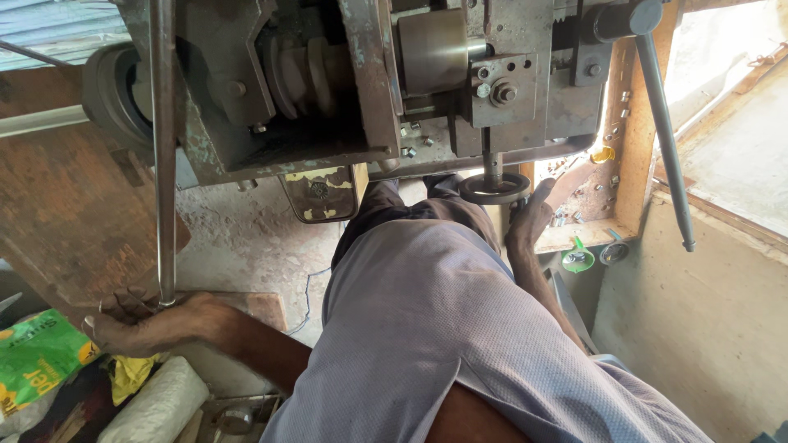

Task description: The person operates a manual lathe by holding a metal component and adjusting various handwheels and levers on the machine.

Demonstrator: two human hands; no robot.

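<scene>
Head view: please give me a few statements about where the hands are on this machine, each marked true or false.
1. The left hand grips the lower end of a long metal rod. True.
2. The right hand rests beside a small dark handwheel. True.
3. The right hand holds the long grey lever. False: the lever hangs free, apart from both hands.
4. A green bag lies near the left hand. True.
5. Both hands grip the handwheel. False: the left hand is far off on the rod.
</scene>
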